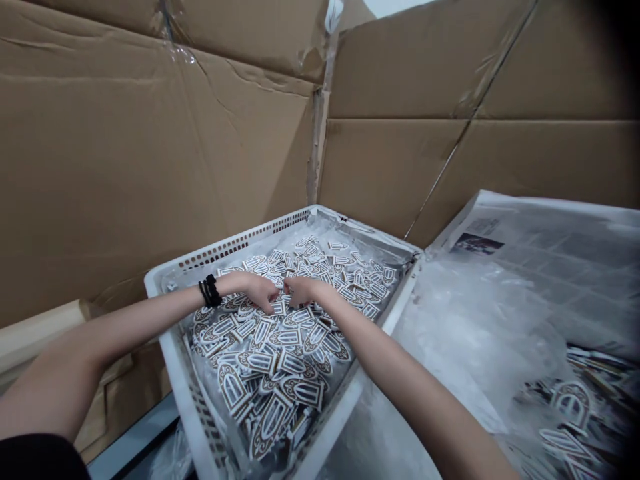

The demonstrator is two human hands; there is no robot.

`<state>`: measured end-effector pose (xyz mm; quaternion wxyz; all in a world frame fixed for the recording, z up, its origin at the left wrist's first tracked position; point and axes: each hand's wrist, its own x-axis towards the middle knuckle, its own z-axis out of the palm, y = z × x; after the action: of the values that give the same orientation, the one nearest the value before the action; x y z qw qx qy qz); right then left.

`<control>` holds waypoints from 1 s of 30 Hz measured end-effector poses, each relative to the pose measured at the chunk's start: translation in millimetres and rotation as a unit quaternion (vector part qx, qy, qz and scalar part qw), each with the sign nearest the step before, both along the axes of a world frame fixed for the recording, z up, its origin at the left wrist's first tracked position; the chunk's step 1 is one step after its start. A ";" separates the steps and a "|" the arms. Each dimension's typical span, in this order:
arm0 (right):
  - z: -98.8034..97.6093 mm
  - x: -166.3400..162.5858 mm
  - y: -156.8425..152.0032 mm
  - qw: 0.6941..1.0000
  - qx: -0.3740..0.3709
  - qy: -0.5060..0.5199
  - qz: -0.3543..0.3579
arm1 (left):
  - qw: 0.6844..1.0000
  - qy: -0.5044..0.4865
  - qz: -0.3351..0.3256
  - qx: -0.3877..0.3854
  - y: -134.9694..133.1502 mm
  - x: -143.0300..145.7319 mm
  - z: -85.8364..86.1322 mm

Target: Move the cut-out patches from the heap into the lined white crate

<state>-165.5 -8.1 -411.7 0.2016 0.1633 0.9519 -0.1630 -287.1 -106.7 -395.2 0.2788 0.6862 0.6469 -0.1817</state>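
A white plastic basket (183,380) holds a heap of small flat arch-window-shaped pieces (287,338), white with brown scrollwork edges. My left hand (260,291), with black bands at the wrist, rests over the middle of the heap, its fingers curled down among the pieces. Close beside it, my right hand (303,291) reaches in from the right with fingers bent together at the pieces. The two hands nearly meet. Whatever lies between the fingers of either hand is too hidden to make out.
Clear plastic sheeting (390,233) lines the basket. Tall cardboard walls (240,147) stand behind it. On the right, more plastic film (460,333) and a printed paper sheet (560,247) lie beside further arch pieces (573,407). A pale roll (45,333) is at the left.
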 end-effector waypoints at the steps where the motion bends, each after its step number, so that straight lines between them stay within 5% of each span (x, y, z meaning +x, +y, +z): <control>1: -2.7 -0.9 -1.2 1.000 0.012 0.011 0.009 | 1.000 0.011 0.007 -0.003 0.3 -0.5 -0.2; 6: -10.3 -4.2 -6.6 0.995 0.070 0.070 0.015 | 0.999 0.034 0.020 -0.008 1.3 -7.2 3.6; 12: -5.1 -4.8 -5.9 0.999 0.008 0.034 0.018 | 1.000 -0.001 0.030 0.007 1.9 -18.7 11.2; 18: -4.4 -7.0 -9.0 0.995 0.072 0.049 0.044 | 0.984 -0.076 -0.034 -0.160 -9.7 9.2 6.9; 22: 4.3 -5.4 -13.5 0.997 0.045 0.045 0.050 | 0.995 -0.031 -0.075 -0.061 -14.3 26.7 -1.6; 25: 22.5 1.5 -15.1 0.998 -0.058 -0.002 0.023 | 0.994 -0.067 -0.077 -0.043 -12.9 24.3 -4.8; 28: 36.3 8.2 -14.0 0.966 -0.229 -0.119 0.011 | 0.975 -0.143 -0.052 -0.164 -13.8 21.4 -4.7; 30: 36.8 9.5 -11.5 0.955 -0.252 -0.153 0.000 | 0.964 -0.155 -0.056 -0.208 -18.4 26.2 -2.6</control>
<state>-156.0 -19.5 -374.9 0.3795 0.1304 0.8375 -0.3710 -260.8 -125.1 -397.8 0.5010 0.6684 0.5042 -0.2192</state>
